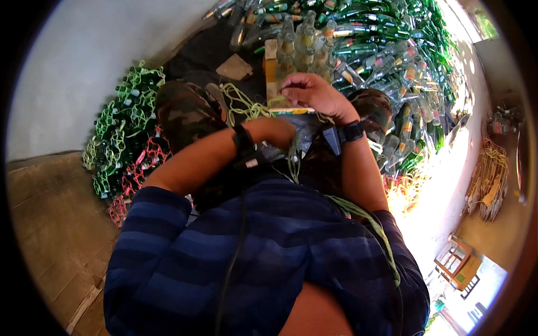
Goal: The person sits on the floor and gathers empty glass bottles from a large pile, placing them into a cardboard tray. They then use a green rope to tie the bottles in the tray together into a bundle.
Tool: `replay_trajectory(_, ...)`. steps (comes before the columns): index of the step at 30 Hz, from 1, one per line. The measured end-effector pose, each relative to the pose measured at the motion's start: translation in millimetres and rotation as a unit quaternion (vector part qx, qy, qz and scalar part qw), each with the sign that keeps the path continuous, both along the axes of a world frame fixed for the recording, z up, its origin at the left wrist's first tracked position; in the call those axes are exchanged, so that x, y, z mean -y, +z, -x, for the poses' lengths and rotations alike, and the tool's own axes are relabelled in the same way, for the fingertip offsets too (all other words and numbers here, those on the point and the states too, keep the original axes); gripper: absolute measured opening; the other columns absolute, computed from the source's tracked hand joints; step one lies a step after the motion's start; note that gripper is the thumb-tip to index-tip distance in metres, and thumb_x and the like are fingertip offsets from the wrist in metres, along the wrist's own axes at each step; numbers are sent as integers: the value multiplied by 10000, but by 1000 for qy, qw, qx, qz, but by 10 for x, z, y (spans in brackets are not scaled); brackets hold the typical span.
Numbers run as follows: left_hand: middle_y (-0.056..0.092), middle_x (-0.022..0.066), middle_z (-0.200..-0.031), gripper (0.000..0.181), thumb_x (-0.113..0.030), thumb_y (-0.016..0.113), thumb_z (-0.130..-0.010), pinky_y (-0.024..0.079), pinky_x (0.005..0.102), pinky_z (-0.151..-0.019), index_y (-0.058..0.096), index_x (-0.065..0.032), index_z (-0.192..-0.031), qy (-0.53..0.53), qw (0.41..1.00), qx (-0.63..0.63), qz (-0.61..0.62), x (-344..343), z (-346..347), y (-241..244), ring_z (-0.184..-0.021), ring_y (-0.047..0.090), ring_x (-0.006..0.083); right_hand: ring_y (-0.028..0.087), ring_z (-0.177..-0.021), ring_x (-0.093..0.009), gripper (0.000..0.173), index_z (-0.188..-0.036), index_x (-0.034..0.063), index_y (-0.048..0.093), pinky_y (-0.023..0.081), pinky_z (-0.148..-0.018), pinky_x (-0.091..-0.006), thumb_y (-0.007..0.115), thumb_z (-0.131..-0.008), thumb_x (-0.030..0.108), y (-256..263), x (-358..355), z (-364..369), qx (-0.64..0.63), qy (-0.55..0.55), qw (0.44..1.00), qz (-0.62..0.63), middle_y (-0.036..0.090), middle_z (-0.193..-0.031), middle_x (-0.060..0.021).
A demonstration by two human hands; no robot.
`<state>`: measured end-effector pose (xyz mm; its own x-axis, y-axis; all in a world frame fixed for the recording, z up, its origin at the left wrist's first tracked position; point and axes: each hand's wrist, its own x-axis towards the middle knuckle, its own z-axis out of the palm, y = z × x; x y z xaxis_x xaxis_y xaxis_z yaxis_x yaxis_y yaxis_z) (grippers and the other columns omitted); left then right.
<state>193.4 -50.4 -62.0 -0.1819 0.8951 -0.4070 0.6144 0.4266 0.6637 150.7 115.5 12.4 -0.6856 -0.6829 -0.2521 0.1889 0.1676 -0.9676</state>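
Observation:
Between my knees stands a box, and clear glass bottles stand upright at it. My right hand is raised at the near side of these bottles, its fingers curled on a piece of green cord. Lower and to the left, my left hand is bent down near my lap, its fingers largely hidden; green strands hang beside it. Whether it grips them I cannot tell. A loose tangle of yellow-green cord lies over the near left corner of the box.
Green and clear bottles lie heaped at the far side and right. On the left, dark bottles bound in green and pink cord stand by the wall. A flat brown piece lies beyond my left knee. Tied cardboard is far right.

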Motion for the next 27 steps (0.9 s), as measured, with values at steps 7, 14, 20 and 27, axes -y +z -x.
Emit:
replay_trajectory(7, 721, 162, -866, 334, -347, 689, -831, 532, 431, -720, 751, -57, -985, 194, 974, -75, 92, 488, 458, 862, -803, 693, 322, 511, -646, -33, 155, -1132, 62, 651, 363, -539, -200, 594, -1029, 163, -144, -8, 4, -1, 9, 1000, -19, 618, -802, 41)
replay_trajectory(14, 724, 115, -1032, 463, -195, 724, -833, 534, 352, -734, 598, -22, -1243, 306, 921, 90, -224, 571, 465, 605, -852, 682, 223, 557, -647, -51, 146, -1112, 62, 616, 365, -527, -204, 606, -1017, 172, 33, 92, -62, 28, -5, 999, -45, 638, -818, 15)
replay_trajectory(20, 688, 64, -884, 333, -139, 622, -954, 516, 289, -682, 575, 4, -1250, 343, 870, 278, -219, 621, 519, 624, -806, 663, 139, 545, -646, -67, 165, -1045, 29, 632, 403, -536, -234, 627, -996, 187, 353, 93, -155, -70, -73, 978, -181, 614, -777, 12)
replay_trajectory(27, 685, 110, -767, 218, -188, 552, -995, 525, 377, -613, 688, -18, -1001, 506, 833, 38, -221, 901, 796, 633, -635, 684, 223, 407, -590, -29, 199, -977, 52, 658, 309, -509, -223, 618, -1026, 241, 661, -444, -281, -17, -101, 986, -129, 474, -706, 77)
